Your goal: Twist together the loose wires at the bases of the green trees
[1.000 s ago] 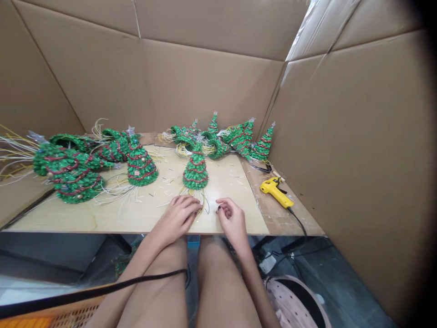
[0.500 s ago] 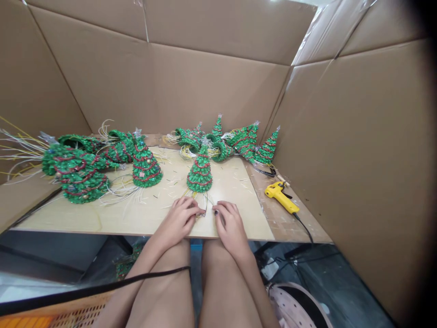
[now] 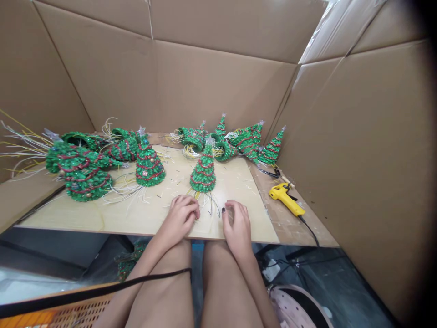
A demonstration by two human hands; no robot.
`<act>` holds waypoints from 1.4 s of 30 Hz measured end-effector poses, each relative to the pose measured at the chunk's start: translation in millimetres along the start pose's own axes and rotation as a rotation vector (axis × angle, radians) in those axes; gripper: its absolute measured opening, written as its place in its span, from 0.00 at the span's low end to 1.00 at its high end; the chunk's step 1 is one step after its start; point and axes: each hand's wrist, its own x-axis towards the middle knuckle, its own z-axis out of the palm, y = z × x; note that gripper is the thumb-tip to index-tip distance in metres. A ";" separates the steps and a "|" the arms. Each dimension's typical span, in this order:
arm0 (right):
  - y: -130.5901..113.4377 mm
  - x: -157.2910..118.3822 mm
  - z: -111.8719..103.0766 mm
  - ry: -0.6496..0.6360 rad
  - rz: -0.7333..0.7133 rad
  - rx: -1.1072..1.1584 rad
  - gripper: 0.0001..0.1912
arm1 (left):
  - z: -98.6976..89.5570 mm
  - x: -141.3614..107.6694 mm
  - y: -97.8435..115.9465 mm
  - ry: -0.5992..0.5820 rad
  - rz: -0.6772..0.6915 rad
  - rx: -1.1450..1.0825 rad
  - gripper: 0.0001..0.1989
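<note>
Lowest in view: bare thighs (image 3: 164, 296), black cord (image 3: 102, 284) across the L one, orange crate (image 3: 58, 312) low L, pink bag (image 3: 295, 310) low R.

L hand (image 3: 179, 218) rests at board's front edge, fingers curled & narrow, tips by wire ends; can't tell if pinching anything. R hand (image 3: 237, 228) sits just R of it, fingers also bunched narrow, dark nails, nothing clearly held, can't tell for sure.

Just ahead, between hands: upright tree (image 3: 204, 173), green w/ red garland, star on top, on plywood board (image 3: 68, 221), loose wires (image 3: 209, 202) fanning from its base toward hands. Not touching hands as far as visible. Wire bits (image 3: 170, 191) scattered around.

Further L: 2nd upright tree (image 3: 149, 168), then heap of tipped trees (image 3: 82, 175). Far R: glue gun (image 3: 286, 198), yellow, w/ black lead (image 3: 309, 228), on brown strip. Back: row of trees (image 3: 221, 141), some lying, some upright, against cardboard walls (image 3: 221, 82).
</note>
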 end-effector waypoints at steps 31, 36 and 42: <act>-9.5 130.2 40.8 -0.226 -0.140 0.498 0.45 | -0.1 0.2 0.8 0.090 -0.167 -0.142 0.14; -1.6 140.2 60.4 -0.150 -0.144 0.463 0.42 | -2.5 -2.8 -5.4 0.207 -0.202 -0.281 0.14; 0.2 154.7 47.9 -0.208 0.040 0.720 0.31 | -2.8 -9.6 -17.1 0.307 -0.227 -0.355 0.12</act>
